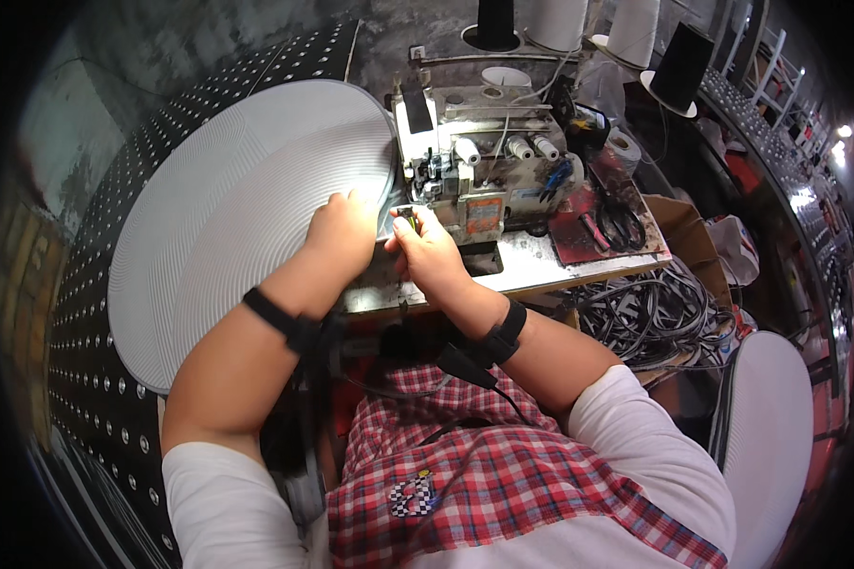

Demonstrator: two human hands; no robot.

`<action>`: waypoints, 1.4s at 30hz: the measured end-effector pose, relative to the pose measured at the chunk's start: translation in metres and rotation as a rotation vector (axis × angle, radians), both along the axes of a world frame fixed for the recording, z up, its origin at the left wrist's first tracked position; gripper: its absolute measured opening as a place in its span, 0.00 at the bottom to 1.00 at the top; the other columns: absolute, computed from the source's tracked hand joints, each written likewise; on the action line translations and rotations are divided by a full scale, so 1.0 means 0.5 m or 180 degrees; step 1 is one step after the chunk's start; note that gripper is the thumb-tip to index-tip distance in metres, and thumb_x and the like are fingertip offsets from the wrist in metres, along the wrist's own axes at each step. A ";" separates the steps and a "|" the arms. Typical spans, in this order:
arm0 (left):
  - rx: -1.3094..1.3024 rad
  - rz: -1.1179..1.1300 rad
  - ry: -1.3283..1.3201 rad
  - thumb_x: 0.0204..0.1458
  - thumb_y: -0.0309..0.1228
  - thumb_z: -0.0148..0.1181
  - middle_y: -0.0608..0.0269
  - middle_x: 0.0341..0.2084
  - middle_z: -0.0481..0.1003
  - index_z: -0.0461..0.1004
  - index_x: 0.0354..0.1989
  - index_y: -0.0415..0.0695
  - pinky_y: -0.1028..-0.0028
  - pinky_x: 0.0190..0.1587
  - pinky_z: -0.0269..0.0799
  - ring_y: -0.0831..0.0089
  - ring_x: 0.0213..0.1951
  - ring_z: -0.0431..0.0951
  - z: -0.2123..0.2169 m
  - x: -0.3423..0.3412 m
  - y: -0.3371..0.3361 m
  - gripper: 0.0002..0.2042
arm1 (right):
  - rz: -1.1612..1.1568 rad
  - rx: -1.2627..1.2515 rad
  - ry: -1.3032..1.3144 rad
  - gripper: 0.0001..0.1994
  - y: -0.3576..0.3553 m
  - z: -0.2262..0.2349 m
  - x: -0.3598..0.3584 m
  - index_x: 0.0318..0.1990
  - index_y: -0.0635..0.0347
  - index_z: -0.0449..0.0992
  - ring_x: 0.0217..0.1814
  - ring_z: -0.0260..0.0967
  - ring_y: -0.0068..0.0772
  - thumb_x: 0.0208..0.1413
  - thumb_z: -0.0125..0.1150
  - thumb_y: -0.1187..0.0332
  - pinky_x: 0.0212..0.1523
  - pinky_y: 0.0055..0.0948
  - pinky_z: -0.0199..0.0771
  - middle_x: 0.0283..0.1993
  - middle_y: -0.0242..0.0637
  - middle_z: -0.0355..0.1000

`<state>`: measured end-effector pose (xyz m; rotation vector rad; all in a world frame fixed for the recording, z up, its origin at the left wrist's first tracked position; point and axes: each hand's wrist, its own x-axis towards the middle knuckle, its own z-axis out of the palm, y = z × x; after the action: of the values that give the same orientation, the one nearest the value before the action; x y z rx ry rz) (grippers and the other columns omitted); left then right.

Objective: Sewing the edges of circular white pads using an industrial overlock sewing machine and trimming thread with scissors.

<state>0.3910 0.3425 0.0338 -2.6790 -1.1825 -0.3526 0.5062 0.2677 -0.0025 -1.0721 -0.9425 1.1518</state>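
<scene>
A large oval piece of pale grey ribbed material (pixel 228 218) lies to the left of an overlock sewing machine (pixel 489 166), its right edge close to the needle area. My left hand (pixel 344 230) is closed at that edge, with its fingertips curled out of sight. Just in front of the machine, my right hand (pixel 432 254) pinches a small black and yellow-green tool (pixel 408 218) between thumb and fingers. Most of the tool is covered, so its exact kind does not show. Bright lamp light falls on the spot between both hands.
Black-handled scissors (pixel 621 228) lie on a red plate right of the machine. Thread cones (pixel 683 66) stand behind it. Below right, a cardboard box (pixel 683 228) adjoins a heap of grey and black strips (pixel 645 318). Another pale oval piece (pixel 769 446) stands at lower right.
</scene>
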 end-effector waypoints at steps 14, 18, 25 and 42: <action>-0.0726 -0.0308 -0.2513 0.42 0.27 0.48 0.54 0.26 0.70 0.70 0.35 0.37 0.72 0.34 0.65 0.63 0.31 0.71 0.019 -0.003 0.068 0.11 | 0.0663 -0.0935 0.1890 0.21 0.129 0.061 -0.013 0.20 0.51 0.61 0.09 0.41 0.18 0.52 0.33 0.47 0.10 0.19 0.40 0.10 0.23 0.50; -0.0578 -0.0219 -0.2358 0.43 0.27 0.49 0.56 0.27 0.70 0.70 0.35 0.37 0.74 0.35 0.64 0.66 0.31 0.70 0.015 -0.004 0.070 0.11 | 0.0327 -0.0918 0.2271 0.17 0.145 0.052 -0.031 0.20 0.51 0.60 0.08 0.39 0.17 0.52 0.33 0.52 0.10 0.19 0.39 0.10 0.23 0.50; -0.0586 -0.0185 -0.2260 0.42 0.27 0.49 0.54 0.27 0.70 0.70 0.35 0.36 0.71 0.34 0.66 0.62 0.31 0.71 0.015 -0.004 0.070 0.12 | 0.0309 -0.0737 0.2508 0.17 0.150 0.044 -0.035 0.19 0.52 0.60 0.08 0.40 0.17 0.52 0.32 0.53 0.09 0.20 0.39 0.09 0.23 0.50; -0.0915 -0.0256 -0.2677 0.43 0.26 0.48 0.55 0.29 0.69 0.69 0.36 0.34 0.75 0.36 0.65 0.67 0.32 0.70 0.067 -0.031 0.015 0.12 | 0.0930 -0.0916 0.2556 0.16 0.106 0.101 -0.040 0.20 0.50 0.59 0.09 0.41 0.17 0.53 0.31 0.54 0.10 0.18 0.41 0.11 0.22 0.50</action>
<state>0.3754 0.3500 0.0672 -2.8935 -1.3826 -1.5386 0.4863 0.3206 0.0478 -0.5895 -0.2989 1.8101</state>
